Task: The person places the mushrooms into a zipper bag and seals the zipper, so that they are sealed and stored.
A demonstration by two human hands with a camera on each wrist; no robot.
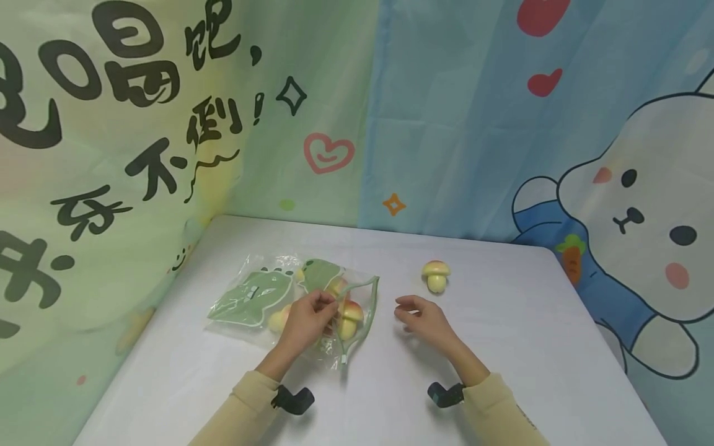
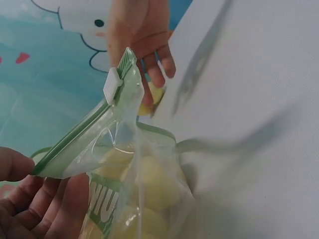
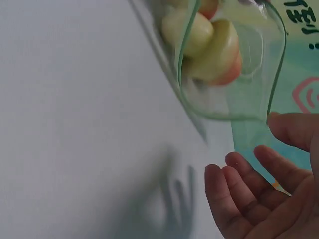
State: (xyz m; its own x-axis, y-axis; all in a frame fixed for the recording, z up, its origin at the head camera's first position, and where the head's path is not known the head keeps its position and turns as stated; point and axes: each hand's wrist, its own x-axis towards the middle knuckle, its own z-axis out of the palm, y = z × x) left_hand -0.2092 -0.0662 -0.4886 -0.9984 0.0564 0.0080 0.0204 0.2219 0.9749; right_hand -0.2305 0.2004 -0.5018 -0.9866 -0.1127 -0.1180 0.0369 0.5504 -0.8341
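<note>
- Head view: the zip bag [image 1: 273, 294] lies on the worktop [image 1: 530, 341], mouth toward 3 o'clock.
- Left hand [image 1: 309, 319]: thumb and fingers pinch the green rim [image 1: 375, 310] of the bag.
- Right hand [image 1: 424, 319]: fingers loosely bent, holding nothing, apart from the bag at its 3 o'clock side.
- Contents: several mushroom pieces [image 1: 349, 313] sit inside the bag, at least one near the mouth. The exact count cannot be told; print and hand cover part of the load.
- Loose mushroom piece [image 1: 436, 275]: on the worktop outside the bag, at about 12 o'clock from the right hand.
- Mouth: in the right wrist view the rim gapes as a loop. In the left wrist view the white slider [image 2: 112, 85] sits at the zip's far end, between 1 and 2 o'clock from the pinch.
- Recommended handling: pinch the rim at its edge only, so the film does not fold across the mouth.
- Caution: a lowered rim could let the nearest piece roll out; hold it slightly raised.
</note>
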